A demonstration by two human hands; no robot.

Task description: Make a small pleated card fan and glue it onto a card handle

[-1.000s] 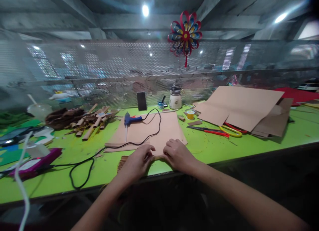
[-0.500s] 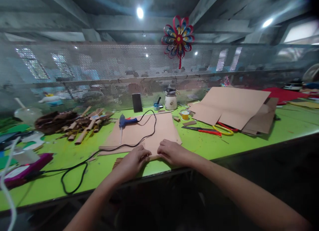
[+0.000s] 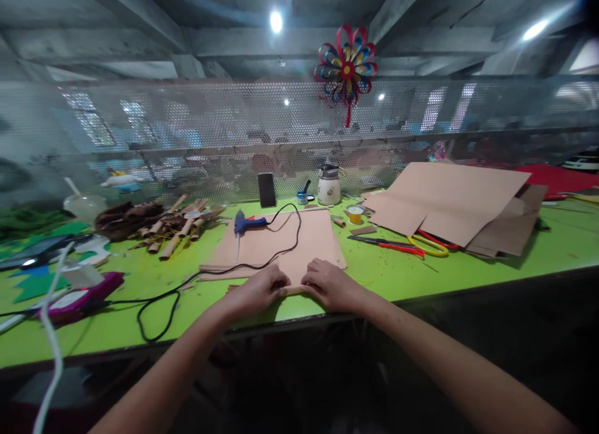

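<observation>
A strip of brown kraft paper lies towards me at the front of the table, its near edge curled into a narrow roll. My left hand pinches the left end of this roll with bent fingers. At the other end, my right hand grips it the same way, thumb below and fingers on top. Beneath and beyond are flat brown paper sheets. On them rests a blue glue gun, its black cord trailing left across the sheets.
Scissors with red handles and a yellow tape roll lie right of the sheets. Farther right are large brown sheets. To the left sit rolled paper tubes and a purple power strip. A patterned jug stands behind.
The view has turned a little left, so the scene sits farther right. Both hands remain on the paper roll, with fingers shifted slightly.
</observation>
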